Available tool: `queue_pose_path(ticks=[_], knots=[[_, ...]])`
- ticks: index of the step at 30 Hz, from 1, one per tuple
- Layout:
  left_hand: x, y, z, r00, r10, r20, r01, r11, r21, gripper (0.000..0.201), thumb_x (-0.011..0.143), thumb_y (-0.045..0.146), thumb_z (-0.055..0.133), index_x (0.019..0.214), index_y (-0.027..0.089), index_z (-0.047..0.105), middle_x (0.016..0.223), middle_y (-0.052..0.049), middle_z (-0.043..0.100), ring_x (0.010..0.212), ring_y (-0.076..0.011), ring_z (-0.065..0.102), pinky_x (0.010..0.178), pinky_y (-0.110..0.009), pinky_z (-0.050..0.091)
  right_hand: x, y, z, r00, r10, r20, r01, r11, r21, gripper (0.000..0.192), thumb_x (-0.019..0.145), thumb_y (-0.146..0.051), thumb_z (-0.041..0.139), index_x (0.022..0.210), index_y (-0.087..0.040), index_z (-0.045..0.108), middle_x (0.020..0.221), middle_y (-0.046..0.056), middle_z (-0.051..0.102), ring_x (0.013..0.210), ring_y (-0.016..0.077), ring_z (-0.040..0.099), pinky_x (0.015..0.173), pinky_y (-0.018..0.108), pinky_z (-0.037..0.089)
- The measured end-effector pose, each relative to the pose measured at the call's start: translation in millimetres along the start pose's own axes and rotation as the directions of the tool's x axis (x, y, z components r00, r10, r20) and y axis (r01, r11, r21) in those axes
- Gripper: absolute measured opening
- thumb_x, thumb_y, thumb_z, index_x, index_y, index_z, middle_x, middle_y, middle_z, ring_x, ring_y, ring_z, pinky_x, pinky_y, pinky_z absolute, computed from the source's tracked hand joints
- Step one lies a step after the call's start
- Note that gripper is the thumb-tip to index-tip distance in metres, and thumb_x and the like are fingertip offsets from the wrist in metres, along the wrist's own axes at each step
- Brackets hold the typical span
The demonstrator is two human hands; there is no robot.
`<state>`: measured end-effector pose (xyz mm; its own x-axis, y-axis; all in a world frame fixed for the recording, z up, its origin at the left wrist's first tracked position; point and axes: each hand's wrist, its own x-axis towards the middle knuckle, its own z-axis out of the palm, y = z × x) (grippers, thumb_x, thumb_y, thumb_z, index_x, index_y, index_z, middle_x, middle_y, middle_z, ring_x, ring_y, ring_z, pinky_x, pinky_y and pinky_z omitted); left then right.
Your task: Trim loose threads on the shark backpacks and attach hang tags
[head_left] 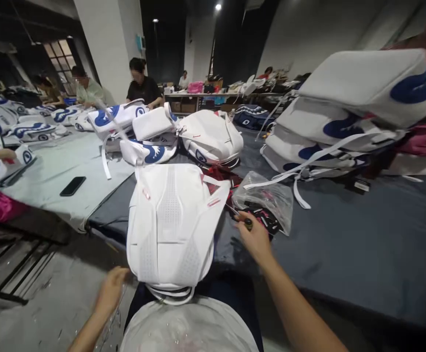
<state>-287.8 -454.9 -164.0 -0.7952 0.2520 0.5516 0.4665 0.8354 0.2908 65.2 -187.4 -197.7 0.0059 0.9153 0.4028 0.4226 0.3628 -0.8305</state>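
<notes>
While the white backpack lies back-panel up at the table edge, the left hand grasps its lower corner at 7 o'clock. The right hand, at 3 o'clock, pinches a small dark tool beside the plastic bag.

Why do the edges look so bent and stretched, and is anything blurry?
Head view: a wide lens bows the stacked backpacks and table edge outward; ceiling spots leave the far room dim; the white backpack is evenly lit and sharp; the left hand is slightly smeared.
</notes>
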Motion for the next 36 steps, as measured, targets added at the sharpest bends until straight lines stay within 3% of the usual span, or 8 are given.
queue_pose_path(ticks=[3, 9, 13, 17, 20, 24, 31, 36], knots=[[-15, -16, 7.8, 0.878, 0.478, 0.021, -0.423, 0.796, -0.432, 0.023, 0.098, 0.031, 0.045, 0.108, 0.024, 0.065, 0.106, -0.007, 0.072, 0.098, -0.0223, 0.070, 0.085, -0.037, 0.060, 0, -40, -3, 0.992, -0.093, -0.089, 0.085, 0.993, -0.083, 0.023, 0.085, -0.033, 0.056, 0.103, -0.023, 0.067, 0.099, 0.013, 0.072, 0.093, 0.0313, 0.069, 0.089, 0.053, 0.052], [-66, 70, 79.0, 0.087, 0.995, 0.042, -0.803, 0.096, -0.589, 0.064, 0.088, 0.033, 0.055, 0.148, 0.014, 0.043, 0.158, -0.021, 0.035, 0.151, -0.0411, 0.022, 0.118, -0.063, 0.029, -43, -147, 65, 0.819, -0.540, 0.195, 0.569, 0.809, -0.147, 0.044, 0.097, -0.047, 0.054, 0.127, -0.017, 0.064, 0.093, 0.010, 0.073, 0.086, 0.0231, 0.067, 0.080, 0.034, 0.050], [-141, 99, 122.6, 0.100, 0.982, 0.163, -0.780, 0.179, -0.599, 0.064, 0.089, 0.037, 0.049, 0.150, 0.019, 0.042, 0.155, -0.019, 0.040, 0.146, -0.0436, 0.032, 0.117, -0.068, 0.028, -67, -143, 102, 0.828, -0.361, 0.428, 0.441, 0.892, -0.100, 0.057, 0.096, -0.058, 0.052, 0.131, -0.014, 0.063, 0.082, 0.008, 0.071, 0.074, 0.0204, 0.066, 0.069, 0.028, 0.048], [-180, 97, 114.0, 0.041, 0.990, 0.139, -0.756, 0.121, -0.644, 0.055, 0.089, 0.033, 0.044, 0.142, 0.022, 0.054, 0.142, -0.018, 0.055, 0.136, -0.0414, 0.047, 0.110, -0.062, 0.043, -68, -120, 101, 0.871, -0.174, 0.460, 0.168, 0.984, 0.055, 0.055, 0.101, -0.056, 0.033, 0.121, -0.018, 0.068, 0.083, 0.006, 0.072, 0.078, 0.0195, 0.067, 0.076, 0.030, 0.051], [-158, 98, 90.7, -0.003, 0.997, 0.078, -0.707, 0.053, -0.705, 0.047, 0.091, 0.030, 0.043, 0.133, 0.019, 0.060, 0.134, -0.019, 0.061, 0.128, -0.0343, 0.056, 0.107, -0.052, 0.050, -70, -93, 77, 0.919, 0.039, 0.392, -0.106, 0.983, 0.150, 0.058, 0.100, -0.058, 0.030, 0.108, -0.019, 0.071, 0.055, -0.002, 0.059, 0.057, 0.0163, 0.061, 0.068, 0.029, 0.054], [-85, 138, 77.0, 0.000, 1.000, 0.012, -0.654, 0.010, -0.757, 0.035, 0.096, 0.019, 0.037, 0.112, 0.019, 0.068, 0.109, -0.014, 0.070, 0.102, -0.0208, 0.066, 0.089, -0.037, 0.058, -95, -38, 45, 0.969, 0.239, -0.057, -0.206, 0.919, 0.335, 0.055, 0.096, -0.062, 0.041, 0.116, -0.018, 0.067, 0.072, 0.002, 0.066, 0.060, 0.0161, 0.064, 0.063, 0.031, 0.057], [-22, 307, 78.4, -0.219, 0.957, -0.192, -0.803, -0.289, -0.521, 0.029, 0.092, 0.038, 0.060, 0.099, 0.011, 0.069, 0.101, -0.016, 0.069, 0.097, -0.0299, 0.063, 0.085, -0.046, 0.047, -127, -9, 53, 0.986, -0.098, -0.133, 0.131, 0.957, 0.260, 0.043, 0.098, -0.039, 0.055, 0.139, -0.026, 0.050, 0.115, 0.012, 0.069, 0.097, 0.0235, 0.070, 0.090, 0.044, 0.058], [-24, 334, 78.0, -0.397, 0.904, -0.156, -0.766, -0.420, -0.487, 0.035, 0.093, 0.043, 0.060, 0.075, 0.014, 0.069, 0.078, -0.009, 0.067, 0.077, -0.0223, 0.060, 0.069, -0.036, 0.035, -121, -9, 56, 0.949, -0.278, -0.149, 0.289, 0.956, 0.058, 0.040, 0.097, -0.019, 0.053, 0.136, -0.029, 0.050, 0.134, 0.012, 0.058, 0.125, 0.0251, 0.057, 0.101, 0.046, 0.053]])
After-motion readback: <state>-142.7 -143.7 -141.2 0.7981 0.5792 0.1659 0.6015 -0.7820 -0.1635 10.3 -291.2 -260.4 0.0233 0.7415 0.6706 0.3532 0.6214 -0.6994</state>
